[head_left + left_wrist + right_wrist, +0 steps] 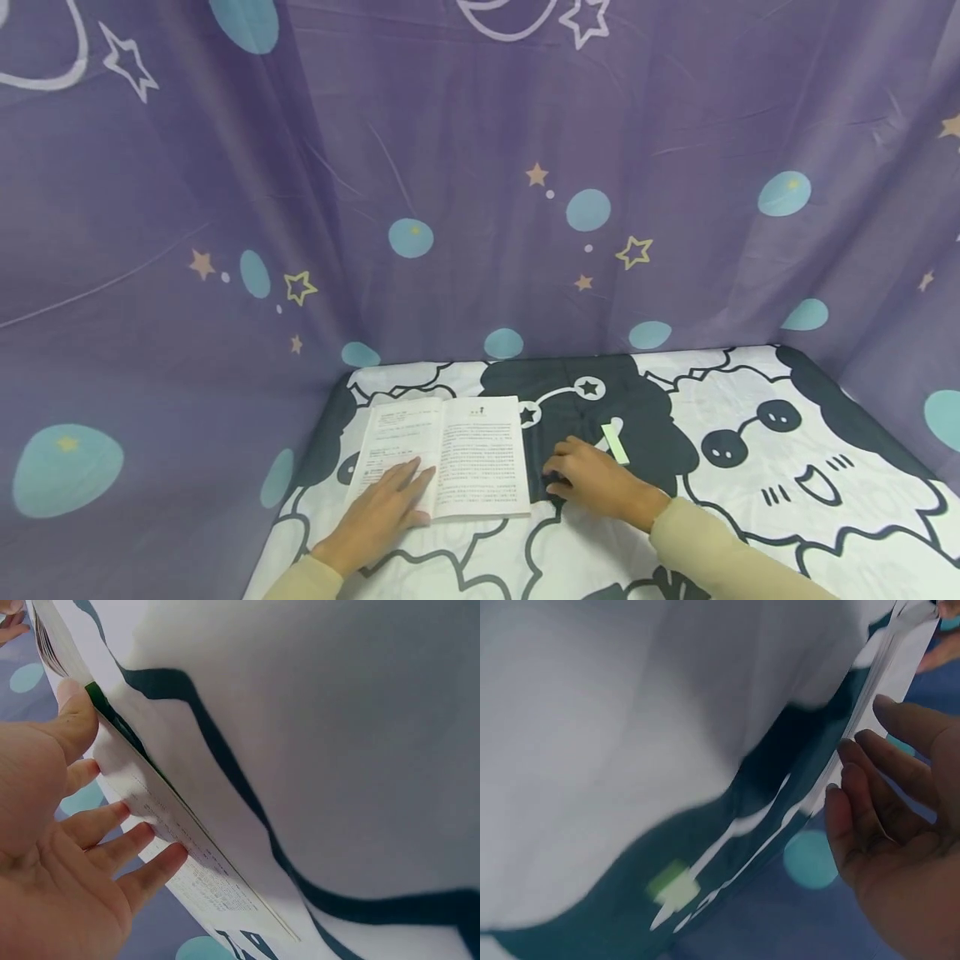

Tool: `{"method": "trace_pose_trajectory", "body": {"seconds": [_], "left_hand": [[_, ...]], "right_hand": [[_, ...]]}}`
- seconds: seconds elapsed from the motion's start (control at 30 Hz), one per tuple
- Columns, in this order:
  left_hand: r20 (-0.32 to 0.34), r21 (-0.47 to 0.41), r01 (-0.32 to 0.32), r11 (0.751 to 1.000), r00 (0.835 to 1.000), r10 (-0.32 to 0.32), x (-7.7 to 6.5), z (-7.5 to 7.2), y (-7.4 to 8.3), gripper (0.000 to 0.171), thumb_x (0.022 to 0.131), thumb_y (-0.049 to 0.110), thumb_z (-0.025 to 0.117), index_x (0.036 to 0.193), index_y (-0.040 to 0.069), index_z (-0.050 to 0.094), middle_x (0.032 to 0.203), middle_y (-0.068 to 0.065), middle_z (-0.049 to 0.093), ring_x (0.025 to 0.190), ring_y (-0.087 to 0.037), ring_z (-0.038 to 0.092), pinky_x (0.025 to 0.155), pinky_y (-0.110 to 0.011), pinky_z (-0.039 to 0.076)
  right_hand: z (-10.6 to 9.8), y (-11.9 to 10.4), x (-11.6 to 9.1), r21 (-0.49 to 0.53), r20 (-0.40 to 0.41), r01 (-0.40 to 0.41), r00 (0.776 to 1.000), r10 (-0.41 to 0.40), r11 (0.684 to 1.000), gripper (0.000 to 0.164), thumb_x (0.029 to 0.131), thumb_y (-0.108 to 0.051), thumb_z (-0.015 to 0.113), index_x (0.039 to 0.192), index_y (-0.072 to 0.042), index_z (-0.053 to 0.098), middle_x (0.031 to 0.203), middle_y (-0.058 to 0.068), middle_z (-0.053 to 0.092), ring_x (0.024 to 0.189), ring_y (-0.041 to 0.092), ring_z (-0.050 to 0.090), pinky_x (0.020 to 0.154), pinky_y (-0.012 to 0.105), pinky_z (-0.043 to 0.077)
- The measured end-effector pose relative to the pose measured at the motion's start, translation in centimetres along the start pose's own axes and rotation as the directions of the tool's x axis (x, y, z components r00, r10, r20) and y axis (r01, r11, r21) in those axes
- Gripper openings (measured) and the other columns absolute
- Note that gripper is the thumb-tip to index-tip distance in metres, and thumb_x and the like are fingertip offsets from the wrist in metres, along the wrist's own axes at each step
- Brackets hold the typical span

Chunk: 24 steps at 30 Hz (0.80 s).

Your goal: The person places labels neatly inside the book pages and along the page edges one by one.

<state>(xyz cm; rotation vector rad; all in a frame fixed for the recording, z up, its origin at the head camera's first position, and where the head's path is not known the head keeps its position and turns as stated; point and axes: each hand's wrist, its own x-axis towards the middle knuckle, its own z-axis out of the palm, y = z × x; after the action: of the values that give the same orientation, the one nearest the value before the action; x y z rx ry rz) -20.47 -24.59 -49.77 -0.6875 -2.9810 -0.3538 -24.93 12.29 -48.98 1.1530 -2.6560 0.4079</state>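
An open book point(483, 458) lies on the cloth, printed text on both pages. My left hand point(382, 508) rests on the lower part of its left page, fingers spread. In the left wrist view the thumb point(79, 716) lies by the book's lower edge and the fingertips touch the page point(214, 874). Beside the right page, my right hand point(592, 479) has loosely bent fingers with nothing visible between them. The right wrist view shows those fingers point(862, 791) near the book's side edge point(877, 682); contact is hard to tell. A pale green strip point(615, 443) lies just beyond the right hand.
A white and dark cloth with cartoon sheep point(787, 467) covers the surface. Purple curtains point(480, 167) with stars and blue ovals hang behind it and at both sides.
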Motion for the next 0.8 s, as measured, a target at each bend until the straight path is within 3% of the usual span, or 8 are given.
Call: {"method": "trace_pose_trajectory", "body": {"seconds": [0.37, 0.6, 0.8], "left_hand": [[0.010, -0.018, -0.012, 1.000, 1.000, 0.012, 0.0, -0.5, -0.2, 0.066, 0.095, 0.041, 0.067, 0.152, 0.011, 0.052, 0.157, -0.022, 0.044, 0.142, -0.044, 0.043, 0.113, -0.063, 0.040], [0.023, -0.035, 0.010, 0.999, 1.000, -0.010, 0.0, -0.9, 0.1, 0.067, 0.095, 0.041, 0.068, 0.152, 0.011, 0.051, 0.157, -0.022, 0.043, 0.141, -0.047, 0.043, 0.113, -0.066, 0.037], [0.026, -0.042, 0.010, 0.999, 1.000, -0.008, 0.0, -0.6, 0.0, 0.067, 0.095, 0.040, 0.069, 0.152, 0.011, 0.051, 0.156, -0.023, 0.044, 0.140, -0.047, 0.044, 0.113, -0.066, 0.038]], "right_hand": [[-2.7, 6.1, -1.9, -0.096, -0.123, -0.026, 0.992, 0.014, 0.995, 0.028, 0.076, -0.011, 0.092, 0.100, -0.007, 0.079, 0.095, 0.002, 0.066, 0.086, 0.018, 0.056, 0.073, 0.034, 0.056], [-3.7, 8.6, -3.4, -0.120, -0.089, -0.082, 0.993, 0.071, 0.989, 0.034, 0.072, -0.014, 0.094, 0.101, -0.005, 0.079, 0.099, 0.004, 0.069, 0.088, 0.022, 0.057, 0.074, 0.037, 0.056], [-3.5, 9.4, -4.3, -0.078, -0.033, -0.048, 0.998, 0.045, 0.996, 0.034, 0.070, -0.021, 0.095, 0.096, -0.006, 0.079, 0.106, 0.008, 0.073, 0.087, 0.020, 0.057, 0.074, 0.038, 0.055]]}}
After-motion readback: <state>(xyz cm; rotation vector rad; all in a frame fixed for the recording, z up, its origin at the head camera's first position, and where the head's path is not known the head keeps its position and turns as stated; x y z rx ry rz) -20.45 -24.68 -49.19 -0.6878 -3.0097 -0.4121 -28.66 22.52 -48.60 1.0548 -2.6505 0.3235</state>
